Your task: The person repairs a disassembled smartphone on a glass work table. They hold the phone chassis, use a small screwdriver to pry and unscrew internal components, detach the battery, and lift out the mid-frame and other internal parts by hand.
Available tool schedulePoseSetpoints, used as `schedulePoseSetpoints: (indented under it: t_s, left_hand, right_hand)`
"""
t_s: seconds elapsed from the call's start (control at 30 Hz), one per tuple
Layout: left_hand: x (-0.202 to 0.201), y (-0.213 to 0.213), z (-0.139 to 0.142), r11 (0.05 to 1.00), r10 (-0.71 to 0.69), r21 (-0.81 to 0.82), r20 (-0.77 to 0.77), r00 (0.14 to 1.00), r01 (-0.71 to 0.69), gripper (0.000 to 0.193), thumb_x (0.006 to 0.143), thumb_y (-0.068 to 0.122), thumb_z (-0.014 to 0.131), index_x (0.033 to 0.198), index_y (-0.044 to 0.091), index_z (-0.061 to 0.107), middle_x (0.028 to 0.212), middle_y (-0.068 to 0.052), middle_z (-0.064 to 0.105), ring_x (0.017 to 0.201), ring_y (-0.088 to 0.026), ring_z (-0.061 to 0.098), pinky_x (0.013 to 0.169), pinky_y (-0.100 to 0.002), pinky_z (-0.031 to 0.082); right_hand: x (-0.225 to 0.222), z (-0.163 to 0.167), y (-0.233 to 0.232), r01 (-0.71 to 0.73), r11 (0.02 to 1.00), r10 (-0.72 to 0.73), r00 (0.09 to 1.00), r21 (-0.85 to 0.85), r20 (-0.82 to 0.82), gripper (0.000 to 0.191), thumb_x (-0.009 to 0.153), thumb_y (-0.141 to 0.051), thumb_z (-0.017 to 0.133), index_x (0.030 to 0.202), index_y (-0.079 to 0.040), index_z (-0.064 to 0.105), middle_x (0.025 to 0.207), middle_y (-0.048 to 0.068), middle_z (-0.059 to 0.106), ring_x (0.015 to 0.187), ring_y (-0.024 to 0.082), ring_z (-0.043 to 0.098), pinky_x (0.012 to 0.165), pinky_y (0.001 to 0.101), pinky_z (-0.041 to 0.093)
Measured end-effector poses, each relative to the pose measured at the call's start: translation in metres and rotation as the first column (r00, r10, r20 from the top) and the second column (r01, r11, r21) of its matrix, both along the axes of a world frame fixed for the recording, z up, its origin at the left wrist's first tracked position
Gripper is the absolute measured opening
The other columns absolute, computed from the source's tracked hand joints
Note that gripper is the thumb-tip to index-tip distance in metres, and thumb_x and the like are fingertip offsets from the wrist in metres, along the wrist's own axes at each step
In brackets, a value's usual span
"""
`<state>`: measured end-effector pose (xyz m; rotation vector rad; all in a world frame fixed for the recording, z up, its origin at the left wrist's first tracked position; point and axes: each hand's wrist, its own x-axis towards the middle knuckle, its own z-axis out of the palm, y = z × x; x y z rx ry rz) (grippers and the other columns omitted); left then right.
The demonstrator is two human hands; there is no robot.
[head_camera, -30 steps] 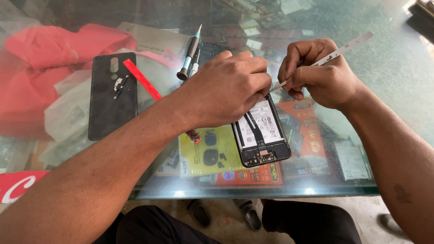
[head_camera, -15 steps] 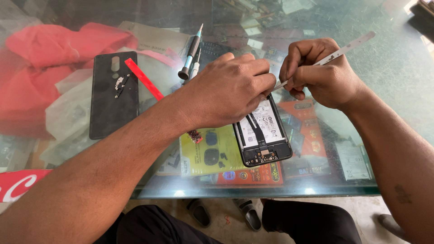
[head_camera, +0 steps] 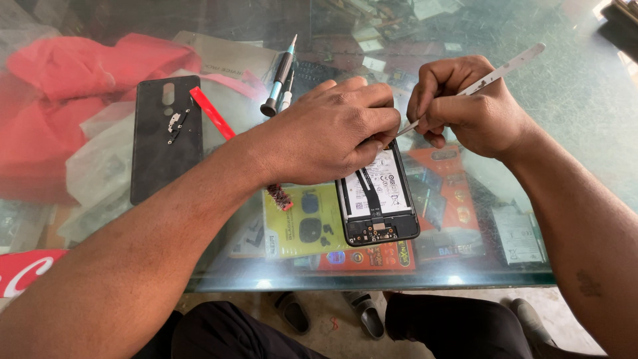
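The opened phone (head_camera: 377,199) is lying back-off on the glass table (head_camera: 571,86), near the front edge. The left hand (head_camera: 332,129) is pressing down on its top half, fingers curled over it. The right hand (head_camera: 468,106) is pinching a thin metal pry tool (head_camera: 488,76), tip touching the phone's upper edge. The black back cover (head_camera: 165,136) and a screwdriver (head_camera: 279,76) are sitting off to the left.

Single head-worn view, looking steeply down and forward from close above the glass tabletop (head_camera: 571,86); both hands (head_camera: 332,133) fill the centre, with the near edge and the floor beneath visible below.
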<state>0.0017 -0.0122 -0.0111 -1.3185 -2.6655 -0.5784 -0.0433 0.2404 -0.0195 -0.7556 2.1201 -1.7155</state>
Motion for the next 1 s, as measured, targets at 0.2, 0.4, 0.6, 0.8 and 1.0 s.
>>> schedulePoseSetpoints:
  t_s: [0.2, 0.4, 0.6, 0.8, 1.0]
  left_hand:
    - [-0.001, -0.002, 0.002, 1.0, -0.017, 0.006, 0.036, 0.999, 0.017, 0.013, 0.098, 0.023, 0.06, 0.091, 0.015, 0.067, 0.106, 0.0, 0.059, 0.112, -0.021, 0.057, 0.103, -0.047, 0.044]
    - [-0.003, -0.004, 0.003, 1.0, -0.009, 0.009, 0.117, 0.993, 0.008, 0.01, 0.095, 0.021, 0.06, 0.091, 0.016, 0.068, 0.109, 0.0, 0.058, 0.115, -0.021, 0.055, 0.103, -0.048, 0.041]
    - [-0.005, -0.005, 0.006, 1.0, -0.013, 0.001, 0.166, 0.986, 0.013, 0.008, 0.087, 0.022, 0.066, 0.086, 0.017, 0.071, 0.106, -0.001, 0.059, 0.117, -0.022, 0.055, 0.105, -0.05, 0.039]
    - [-0.004, -0.014, 0.012, 0.992, -0.038, 0.124, 0.342, 0.939, -0.004, 0.009, 0.084, 0.02, 0.068, 0.083, 0.012, 0.07, 0.106, -0.004, 0.058, 0.11, -0.019, 0.06, 0.092, -0.04, 0.052]
    - [-0.012, -0.021, 0.014, 0.899, -0.058, 0.429, 0.315, 0.947, -0.087, 0.008, 0.089, 0.016, 0.067, 0.088, 0.008, 0.065, 0.094, -0.001, 0.062, 0.084, -0.012, 0.063, 0.069, -0.03, 0.053]
  right_hand:
    - [0.0, 0.001, -0.001, -0.014, 1.0, 0.015, 1.0, 0.017, -0.017, 0.009, 0.078, 0.007, 0.055, 0.071, 0.001, 0.056, 0.07, 0.016, 0.063, 0.054, 0.018, 0.056, 0.048, 0.0314, 0.048]
    - [0.0, 0.003, -0.003, -0.001, 1.0, 0.001, 1.0, 0.005, 0.009, 0.008, 0.077, 0.008, 0.058, 0.071, 0.002, 0.057, 0.072, 0.016, 0.063, 0.055, 0.018, 0.058, 0.048, 0.0319, 0.049]
    - [-0.002, 0.003, -0.003, 0.008, 1.0, -0.008, 1.0, 0.03, 0.002, 0.008, 0.077, 0.008, 0.058, 0.071, 0.002, 0.057, 0.071, 0.016, 0.063, 0.054, 0.019, 0.059, 0.047, 0.0319, 0.05]
    - [-0.002, 0.002, -0.002, -0.018, 1.0, 0.018, 0.999, -0.015, 0.026, 0.008, 0.077, 0.009, 0.058, 0.073, 0.002, 0.057, 0.072, 0.016, 0.063, 0.055, 0.019, 0.059, 0.048, 0.0311, 0.05]
    - [-0.004, -0.004, 0.003, -0.036, 0.999, 0.036, 0.999, -0.01, 0.025, 0.007, 0.078, 0.008, 0.056, 0.074, 0.002, 0.055, 0.072, 0.018, 0.062, 0.054, 0.02, 0.057, 0.048, 0.0322, 0.047]
